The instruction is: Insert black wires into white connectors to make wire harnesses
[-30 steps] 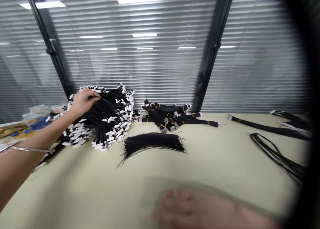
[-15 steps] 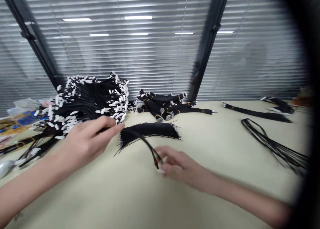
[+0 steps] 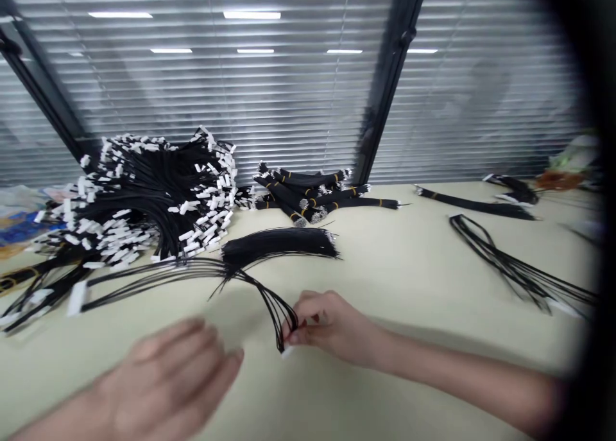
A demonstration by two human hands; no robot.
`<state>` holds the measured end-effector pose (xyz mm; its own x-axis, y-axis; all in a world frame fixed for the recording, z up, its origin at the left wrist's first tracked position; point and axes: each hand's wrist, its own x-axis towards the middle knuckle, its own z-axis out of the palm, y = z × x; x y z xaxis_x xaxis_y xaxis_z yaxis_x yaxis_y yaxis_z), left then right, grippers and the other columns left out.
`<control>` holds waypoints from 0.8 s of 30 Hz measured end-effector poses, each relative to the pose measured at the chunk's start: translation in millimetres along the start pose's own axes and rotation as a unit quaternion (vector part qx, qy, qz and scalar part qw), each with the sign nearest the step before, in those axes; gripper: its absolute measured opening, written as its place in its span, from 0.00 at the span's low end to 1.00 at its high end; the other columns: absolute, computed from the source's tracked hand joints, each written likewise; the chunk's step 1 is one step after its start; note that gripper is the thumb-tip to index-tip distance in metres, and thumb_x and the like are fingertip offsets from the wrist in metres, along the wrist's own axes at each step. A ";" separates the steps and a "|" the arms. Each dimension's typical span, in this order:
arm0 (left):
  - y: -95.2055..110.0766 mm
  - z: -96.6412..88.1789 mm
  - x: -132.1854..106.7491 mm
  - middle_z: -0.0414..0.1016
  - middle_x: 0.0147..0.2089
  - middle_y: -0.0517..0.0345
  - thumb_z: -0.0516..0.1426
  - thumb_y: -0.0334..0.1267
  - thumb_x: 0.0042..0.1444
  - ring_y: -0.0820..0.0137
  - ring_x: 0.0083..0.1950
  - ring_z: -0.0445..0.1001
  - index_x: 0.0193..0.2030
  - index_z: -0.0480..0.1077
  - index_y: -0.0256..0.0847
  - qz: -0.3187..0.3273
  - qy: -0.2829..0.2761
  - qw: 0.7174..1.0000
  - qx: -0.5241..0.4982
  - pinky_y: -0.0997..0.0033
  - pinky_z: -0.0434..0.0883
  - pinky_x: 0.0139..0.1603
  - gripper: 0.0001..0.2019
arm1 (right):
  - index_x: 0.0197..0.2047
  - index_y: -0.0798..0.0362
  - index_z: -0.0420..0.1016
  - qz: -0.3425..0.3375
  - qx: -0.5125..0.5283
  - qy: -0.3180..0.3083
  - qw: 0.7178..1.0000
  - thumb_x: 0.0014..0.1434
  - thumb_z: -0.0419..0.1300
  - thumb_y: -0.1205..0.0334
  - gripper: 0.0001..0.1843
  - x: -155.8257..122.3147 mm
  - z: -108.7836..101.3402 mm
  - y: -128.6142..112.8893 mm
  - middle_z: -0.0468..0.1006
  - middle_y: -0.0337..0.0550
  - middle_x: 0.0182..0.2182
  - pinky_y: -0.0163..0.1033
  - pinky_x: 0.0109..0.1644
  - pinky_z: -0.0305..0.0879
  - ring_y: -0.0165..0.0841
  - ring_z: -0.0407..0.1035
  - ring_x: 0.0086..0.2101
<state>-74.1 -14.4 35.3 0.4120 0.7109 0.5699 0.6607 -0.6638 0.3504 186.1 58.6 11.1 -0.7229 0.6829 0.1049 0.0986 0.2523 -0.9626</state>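
Right hand [image 3: 332, 332], near centre: thumb and fingers pinched closed on one end of a black wire harness [image 3: 202, 266], beside its white connector; harness runs left over the table [image 3: 394, 261], near side of the harness pile [image 3: 154, 190]. Left hand [image 3: 168, 383], near left: blurred, fingers slightly bent, any hold cannot be determined

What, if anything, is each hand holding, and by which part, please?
The right hand holds black wires at their nearer end, by a white connector; the left hand, blurred, shows nothing held.
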 end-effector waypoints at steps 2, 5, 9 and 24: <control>11.1 13.1 -5.2 0.78 0.35 0.61 0.59 0.34 0.53 0.62 0.35 0.76 0.54 0.67 0.63 0.068 -0.087 0.994 0.007 0.63 0.74 0.34 0.23 | 0.33 0.53 0.80 -0.007 0.002 0.009 1.000 0.55 0.62 0.63 0.06 2.1 4.4 3.3 0.77 0.42 0.32 0.33 0.38 0.65 0.31 0.71 0.33; 21.4 32.3 3.8 0.75 0.35 0.58 0.61 0.39 0.52 0.63 0.35 0.74 0.45 0.68 0.54 -0.101 -0.106 0.989 -0.036 0.66 0.73 0.32 0.13 | 0.33 0.54 0.81 0.003 0.010 0.013 1.000 0.54 0.63 0.60 0.07 4.5 11.1 8.4 0.77 0.41 0.31 0.33 0.37 0.64 0.31 0.70 0.33; 24.0 50.7 22.4 0.73 0.30 0.60 0.59 0.48 0.52 0.65 0.32 0.73 0.38 0.66 0.49 -0.307 -0.073 0.920 -0.233 0.69 0.69 0.29 0.10 | 0.32 0.55 0.81 0.035 0.004 0.023 0.999 0.54 0.63 0.58 0.09 4.3 16.7 16.3 0.77 0.40 0.27 0.33 0.33 0.62 0.31 0.68 0.29; 10.1 56.3 28.1 0.71 0.40 0.56 0.53 0.42 0.61 0.66 0.44 0.70 0.39 0.71 0.43 -0.309 -0.085 0.824 -0.467 0.66 0.67 0.48 0.08 | 0.32 0.56 0.73 0.053 0.164 0.093 0.981 0.54 0.62 0.62 0.06 6.3 14.8 8.9 0.73 0.38 0.26 0.34 0.34 0.58 0.28 0.66 0.28</control>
<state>-20.5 11.9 13.0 0.3120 0.9499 -0.0164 0.0384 0.0047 0.9993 172.3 55.0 -0.5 -0.5807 0.8140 0.0137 -0.0802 -0.0404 -0.9960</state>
